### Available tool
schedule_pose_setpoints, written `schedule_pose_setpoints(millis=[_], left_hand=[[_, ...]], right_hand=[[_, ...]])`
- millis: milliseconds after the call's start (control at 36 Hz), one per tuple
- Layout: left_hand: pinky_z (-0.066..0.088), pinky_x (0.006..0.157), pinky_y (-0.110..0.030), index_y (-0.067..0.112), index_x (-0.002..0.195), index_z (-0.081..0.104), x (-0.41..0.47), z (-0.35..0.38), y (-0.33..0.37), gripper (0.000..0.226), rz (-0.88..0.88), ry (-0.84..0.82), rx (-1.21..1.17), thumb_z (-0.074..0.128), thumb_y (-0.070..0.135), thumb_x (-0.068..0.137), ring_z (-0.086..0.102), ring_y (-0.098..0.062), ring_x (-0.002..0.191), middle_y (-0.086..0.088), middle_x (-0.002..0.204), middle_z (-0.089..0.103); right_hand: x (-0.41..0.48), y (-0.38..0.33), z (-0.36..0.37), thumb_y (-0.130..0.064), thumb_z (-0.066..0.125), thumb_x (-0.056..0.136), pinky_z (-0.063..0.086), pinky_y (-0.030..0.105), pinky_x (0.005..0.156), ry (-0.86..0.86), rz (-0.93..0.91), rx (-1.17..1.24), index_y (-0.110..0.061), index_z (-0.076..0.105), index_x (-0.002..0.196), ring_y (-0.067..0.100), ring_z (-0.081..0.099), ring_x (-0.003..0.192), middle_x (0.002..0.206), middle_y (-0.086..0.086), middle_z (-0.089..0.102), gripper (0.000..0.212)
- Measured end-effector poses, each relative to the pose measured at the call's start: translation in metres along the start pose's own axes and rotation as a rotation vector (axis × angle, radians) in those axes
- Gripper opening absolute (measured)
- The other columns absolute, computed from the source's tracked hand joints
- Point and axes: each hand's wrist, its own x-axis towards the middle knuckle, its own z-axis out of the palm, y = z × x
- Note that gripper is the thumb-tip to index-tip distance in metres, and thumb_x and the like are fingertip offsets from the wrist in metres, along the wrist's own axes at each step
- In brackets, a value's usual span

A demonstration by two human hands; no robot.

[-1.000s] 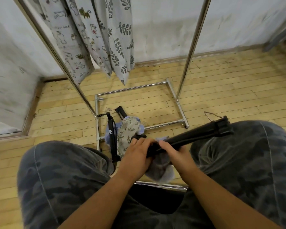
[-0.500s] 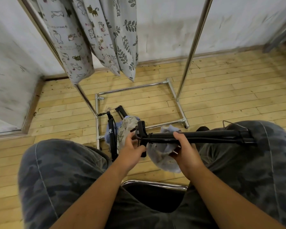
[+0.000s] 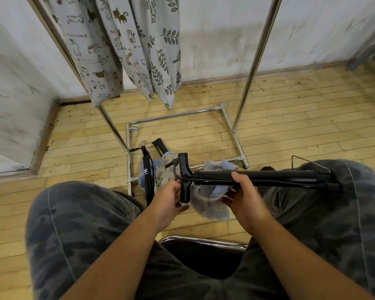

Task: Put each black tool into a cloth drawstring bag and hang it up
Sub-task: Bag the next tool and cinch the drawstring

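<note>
A second ago the black tool (image 3: 258, 177) points up to the far right, with both hands close together at its near end. Now it lies level across the right knee. Its T-handle (image 3: 184, 178) is now free on the left. The left hand (image 3: 171, 198) is now under this handle, and the blue bag (image 3: 212, 198) hangs lower between the hands.

Both forearms reach in from the bottom; left hand (image 3: 168, 199) cupped loosely, right hand (image 3: 244, 195) curled in a firm grip.
</note>
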Motion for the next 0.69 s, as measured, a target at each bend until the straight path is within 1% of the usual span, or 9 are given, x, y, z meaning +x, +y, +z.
schedule_pose_setpoints(millis=[111,222,333,417,500,556,611,639,694], left_hand=[[0.042,0.103,-0.047,0.028,0.131,0.068,0.002,0.000,-0.003,0.048,-0.036,-0.021,0.107,0.029,0.038,0.106,0.052,-0.028,0.130,-0.005,0.136,0.066],[0.043,0.104,-0.049,0.039,0.128,0.070,-0.002,0.006,0.000,0.054,-0.080,-0.055,0.230,0.031,0.064,0.102,0.056,-0.027,0.125,0.006,0.137,0.063],[0.045,0.090,-0.042,0.043,0.132,0.067,-0.002,0.006,-0.002,0.076,-0.153,-0.029,0.343,0.023,0.087,0.090,0.055,-0.025,0.122,0.009,0.140,0.061],[0.050,0.084,-0.040,0.033,0.150,0.048,-0.002,0.006,-0.004,0.095,-0.170,0.045,0.428,0.024,0.092,0.080,0.062,-0.024,0.116,0.002,0.142,0.059],[0.051,0.088,-0.041,0.023,0.151,0.047,-0.003,0.009,-0.005,0.089,-0.132,0.106,0.580,0.017,0.083,0.092,0.065,-0.021,0.108,-0.002,0.139,0.059],[0.050,0.095,-0.044,0.019,0.142,0.055,-0.005,0.011,-0.003,0.081,-0.072,0.151,0.695,0.015,0.074,0.099,0.065,-0.024,0.106,-0.006,0.129,0.061],[0.052,0.096,-0.048,0.023,0.105,0.062,-0.006,0.011,-0.001,0.057,0.016,0.188,0.776,0.023,0.064,0.104,0.067,-0.032,0.103,-0.010,0.111,0.062],[0.053,0.090,-0.047,0.026,0.090,0.057,-0.005,0.009,-0.001,0.047,0.046,0.203,0.789,0.029,0.061,0.106,0.068,-0.035,0.101,-0.014,0.105,0.065],[0.051,0.073,-0.040,0.032,0.086,0.058,-0.003,0.005,-0.003,0.035,0.079,0.225,0.788,0.041,0.056,0.105,0.070,-0.036,0.096,-0.019,0.104,0.072]], right_hand=[[-0.001,-0.002,0.000,-0.029,0.062,0.087,0.053,0.045,0.093,-0.021,0.009,0.049,-0.007,0.065,0.128,0.030,0.072,0.104,0.113,0.019,0.073,0.046],[0.003,-0.001,-0.003,-0.025,0.055,0.099,0.048,0.045,0.102,-0.015,0.006,0.041,-0.007,0.063,0.134,0.036,0.064,0.122,0.127,0.023,0.069,0.041],[0.002,-0.001,-0.004,-0.025,0.052,0.101,0.045,0.052,0.110,-0.014,-0.002,0.008,-0.013,0.067,0.133,0.036,0.063,0.124,0.128,0.024,0.068,0.038],[0.002,0.001,-0.005,-0.028,0.057,0.099,0.048,0.052,0.110,-0.008,-0.014,-0.022,-0.016,0.069,0.131,0.035,0.064,0.123,0.127,0.022,0.069,0.036],[0.003,0.002,-0.004,-0.024,0.059,0.099,0.053,0.049,0.102,0.013,-0.024,-0.046,-0.014,0.068,0.130,0.035,0.067,0.119,0.122,0.021,0.072,0.034],[0.003,0.003,-0.003,-0.026,0.063,0.096,0.055,0.048,0.097,0.023,-0.039,-0.094,-0.017,0.068,0.132,0.032,0.069,0.116,0.121,0.018,0.073,0.038],[0.003,0.006,-0.003,-0.033,0.071,0.083,0.057,0.046,0.089,0.055,-0.040,-0.138,-0.017,0.069,0.129,0.032,0.071,0.111,0.116,0.016,0.075,0.048],[0.004,0.007,-0.004,-0.034,0.074,0.079,0.058,0.045,0.085,0.074,-0.038,-0.163,-0.016,0.070,0.124,0.034,0.071,0.108,0.112,0.016,0.076,0.049],[0.005,0.010,-0.006,-0.029,0.075,0.084,0.058,0.044,0.081,0.080,-0.046,-0.227,-0.015,0.073,0.114,0.037,0.072,0.102,0.103,0.013,0.076,0.033]])
